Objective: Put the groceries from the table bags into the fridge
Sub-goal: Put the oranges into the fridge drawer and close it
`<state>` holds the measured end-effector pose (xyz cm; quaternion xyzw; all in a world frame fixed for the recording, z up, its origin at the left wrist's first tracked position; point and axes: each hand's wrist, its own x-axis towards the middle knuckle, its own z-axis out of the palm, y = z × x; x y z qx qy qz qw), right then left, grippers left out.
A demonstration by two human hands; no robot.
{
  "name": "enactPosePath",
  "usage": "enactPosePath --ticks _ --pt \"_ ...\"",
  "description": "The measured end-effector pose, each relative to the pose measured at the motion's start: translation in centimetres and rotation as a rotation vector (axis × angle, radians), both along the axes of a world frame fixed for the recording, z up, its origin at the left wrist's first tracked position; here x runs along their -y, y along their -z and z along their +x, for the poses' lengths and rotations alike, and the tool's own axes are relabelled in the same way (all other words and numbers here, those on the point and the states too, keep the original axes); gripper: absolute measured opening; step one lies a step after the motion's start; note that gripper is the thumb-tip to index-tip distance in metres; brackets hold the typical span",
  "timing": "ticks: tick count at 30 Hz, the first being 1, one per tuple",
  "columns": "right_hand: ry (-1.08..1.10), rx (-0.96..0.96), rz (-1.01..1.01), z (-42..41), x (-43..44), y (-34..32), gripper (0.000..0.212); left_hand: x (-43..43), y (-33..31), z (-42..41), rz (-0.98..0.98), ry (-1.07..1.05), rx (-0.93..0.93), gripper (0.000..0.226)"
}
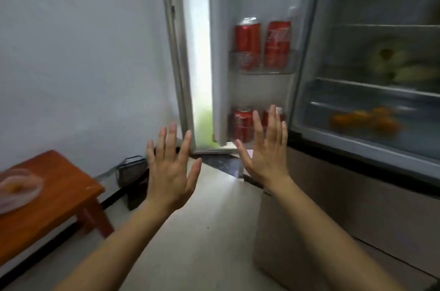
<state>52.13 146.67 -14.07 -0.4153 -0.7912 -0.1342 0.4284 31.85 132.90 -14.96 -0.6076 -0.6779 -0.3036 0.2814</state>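
The person stood before the open fridge (357, 195) with both hands raised and empty: the left hand (170, 171) and the right hand (266, 155) were each spread flat, fingers straight and apart, palms turned away toward the fridge door (220, 52), touching nothing. Some groceries already sat inside. Two red upper cans (247, 41) stood upright side by side on the higher door shelf (262, 70), and two lower cans (242, 124) stood on the shelf below, the second half hidden behind the right hand's fingers. In the main compartment a heap of oranges (364, 119) lay on a low shelf, and something green (390, 62) rested on the shelf above (too blurred to name). Off to the left, well apart from the fridge, a corner of the wooden tabletop (62, 183) showed a clear bag (19, 188) with what seemed an orange item inside. Judging by this, the task looked well under way but unfinished: at least that bag remained to be emptied, and most of the tabletop lay out of view, so how much else was left could not be told.
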Motion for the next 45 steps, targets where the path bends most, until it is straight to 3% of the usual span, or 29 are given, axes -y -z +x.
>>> enactPosePath --ticks 7,12,20,26,39,45 --pt "-0.383 0.046 -0.052 -19.4 8.9 2.1 0.082 15.2 0.9 -16.3 -0.055 -0.407 0.076 0.069" --pt "-0.544 0.157 -0.106 -30.3 11.7 4.7 0.083 20.6 3.5 -23.9 -0.088 -0.605 0.131 0.07" --pt "-0.677 0.212 -0.182 -47.1 7.8 8.1 0.085 17.8 6.4 -38.5 -0.259 -0.751 0.139 0.069" --pt "-0.736 0.242 -0.258 -59.7 2.4 6.3 0.084 13.7 4.3 -49.8 -0.38 -0.852 0.2 0.069" --pt "-1.001 0.397 -0.366 -82.6 3.3 8.3 0.057 12.9 8.1 -69.7 -0.518 -0.838 0.364 0.066" --pt "-0.974 0.589 -0.525 -93.1 3.2 12.1 0.044 10.7 13.1 -81.4 -0.717 -0.57 0.497 0.03"
